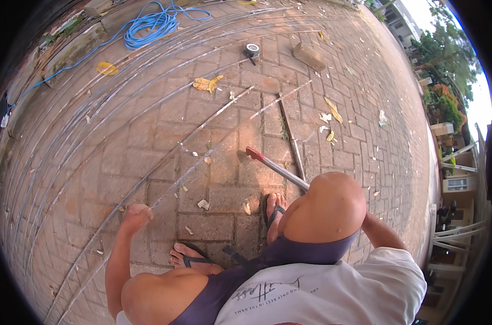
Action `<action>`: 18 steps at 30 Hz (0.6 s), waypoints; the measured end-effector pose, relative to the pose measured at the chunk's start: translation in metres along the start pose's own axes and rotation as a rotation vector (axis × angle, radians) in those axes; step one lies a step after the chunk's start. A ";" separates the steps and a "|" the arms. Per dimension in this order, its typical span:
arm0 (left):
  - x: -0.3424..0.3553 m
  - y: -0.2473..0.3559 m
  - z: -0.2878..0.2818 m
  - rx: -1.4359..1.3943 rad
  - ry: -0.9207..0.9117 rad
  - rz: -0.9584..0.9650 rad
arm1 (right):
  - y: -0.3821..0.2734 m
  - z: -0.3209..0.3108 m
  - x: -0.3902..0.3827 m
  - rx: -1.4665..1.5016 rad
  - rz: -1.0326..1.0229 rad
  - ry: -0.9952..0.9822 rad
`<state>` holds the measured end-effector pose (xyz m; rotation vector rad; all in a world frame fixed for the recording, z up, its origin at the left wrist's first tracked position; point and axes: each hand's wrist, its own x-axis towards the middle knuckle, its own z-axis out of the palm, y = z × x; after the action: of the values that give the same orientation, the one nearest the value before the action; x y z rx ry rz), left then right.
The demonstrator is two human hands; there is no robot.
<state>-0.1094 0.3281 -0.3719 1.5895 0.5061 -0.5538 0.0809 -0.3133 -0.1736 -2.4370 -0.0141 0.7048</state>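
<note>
My left hand point(137, 218) is closed around a long thin metal rod point(189, 170) at the left. The rod runs from beside my left leg up to the right across the paving. A second rod point(202, 124) lies close beside it. My right forearm point(384, 232) goes down behind my bent right knee, which hides the right hand. From behind that knee sticks out a silver tubular tool with a red end point(265, 158); its kind and whether my right hand holds it cannot be seen. Just beyond it lies a narrow dark bar point(288, 122) with a paler lower part.
Many long rods point(102, 103) lie curving along the left and far side. A blue hose coil point(151, 30), a round black tape measure point(252, 51) and a brick point(309, 56) are farther off. Dry leaves point(207, 83) dot the brick paving point(213, 227). My sandalled feet point(189, 255) stand close by.
</note>
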 end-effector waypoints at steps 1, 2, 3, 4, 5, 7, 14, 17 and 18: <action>-0.004 0.004 -0.001 0.102 0.057 0.024 | 0.000 -0.002 -0.001 -0.001 -0.004 -0.002; -0.006 0.009 -0.001 0.183 0.123 0.068 | -0.001 -0.007 -0.001 -0.004 -0.011 -0.009; -0.009 0.014 0.001 0.174 0.171 0.066 | -0.003 -0.009 -0.002 -0.009 -0.017 -0.013; -0.011 0.019 0.004 0.146 0.227 0.085 | -0.005 -0.014 -0.001 -0.015 -0.027 -0.021; -0.012 0.024 0.006 0.132 0.276 0.045 | -0.008 -0.015 -0.003 -0.016 -0.036 -0.026; -0.012 0.036 0.011 0.201 0.370 0.225 | -0.016 -0.023 -0.002 -0.033 -0.064 -0.040; -0.051 0.066 0.026 0.398 0.664 0.340 | -0.072 -0.066 0.014 -0.175 -0.221 -0.153; -0.044 0.058 0.031 0.336 0.710 0.281 | -0.096 -0.081 0.023 -0.331 -0.282 -0.212; -0.036 0.051 0.033 0.381 0.685 0.286 | -0.102 -0.082 0.026 -0.392 -0.228 -0.228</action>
<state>-0.1080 0.2908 -0.3116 2.1768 0.6872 0.1443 0.1584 -0.2696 -0.0746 -2.6434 -0.5587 0.9412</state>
